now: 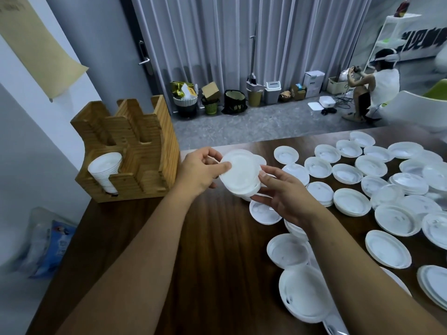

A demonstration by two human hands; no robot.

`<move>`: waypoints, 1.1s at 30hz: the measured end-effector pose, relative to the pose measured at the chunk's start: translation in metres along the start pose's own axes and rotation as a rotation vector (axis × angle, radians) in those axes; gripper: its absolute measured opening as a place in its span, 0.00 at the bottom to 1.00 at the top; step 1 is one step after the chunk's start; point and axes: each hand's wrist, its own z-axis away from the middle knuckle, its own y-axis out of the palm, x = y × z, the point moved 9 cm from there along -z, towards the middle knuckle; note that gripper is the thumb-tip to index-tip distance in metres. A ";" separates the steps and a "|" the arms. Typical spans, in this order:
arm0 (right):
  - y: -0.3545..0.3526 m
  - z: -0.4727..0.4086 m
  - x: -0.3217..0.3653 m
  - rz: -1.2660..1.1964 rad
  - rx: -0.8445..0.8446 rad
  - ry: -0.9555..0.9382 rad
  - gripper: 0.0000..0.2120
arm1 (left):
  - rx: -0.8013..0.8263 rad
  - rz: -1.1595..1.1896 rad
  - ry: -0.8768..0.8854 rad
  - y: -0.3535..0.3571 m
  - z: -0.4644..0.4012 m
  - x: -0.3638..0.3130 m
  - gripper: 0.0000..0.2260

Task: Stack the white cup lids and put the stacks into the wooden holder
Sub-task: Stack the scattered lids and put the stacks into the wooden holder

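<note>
Head view: small stack of white cup lids (240, 174) held in the air between both hands, above the dark table (205, 238), just right of the wooden holder (135, 151). Stack tilted, its flat face turned up and toward the wearer; number of lids in it cannot be told.

Left hand (200, 172): fingers curled round the stack's left rim, thumb laid over the top face. Right hand (283, 192): fingers bent under and against the right rim, supporting from below. Both hands hold the same stack.

Holder stands at the table's left far corner. Its front-left slot already carries a stack of lids (106, 172), set on edge, so that stack's axis runs roughly level. Slots beside and behind it look unfilled.

Key relation: holder lies left of the held stack, on the left hand's side; left hand is the nearer one. Judgement: held stack would need turning on edge to match the slot before going in, and the left hand is better placed to carry it over.

Right of the holder, well apart from it: many loose lids (350, 172) spread over the table, some already nested in low piles. Much stacking left.

Beyond the table, on the floor: bins, boxes, a crouching person.
</note>
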 end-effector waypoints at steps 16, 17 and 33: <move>0.015 -0.002 0.007 0.017 0.026 -0.009 0.16 | -0.038 -0.005 0.066 -0.003 0.016 -0.007 0.14; 0.016 -0.003 0.008 0.027 0.015 -0.015 0.15 | -0.025 0.011 0.057 -0.004 0.017 -0.006 0.16; 0.080 0.003 -0.010 -0.001 0.091 0.001 0.14 | -0.070 0.153 0.028 -0.048 0.039 0.023 0.17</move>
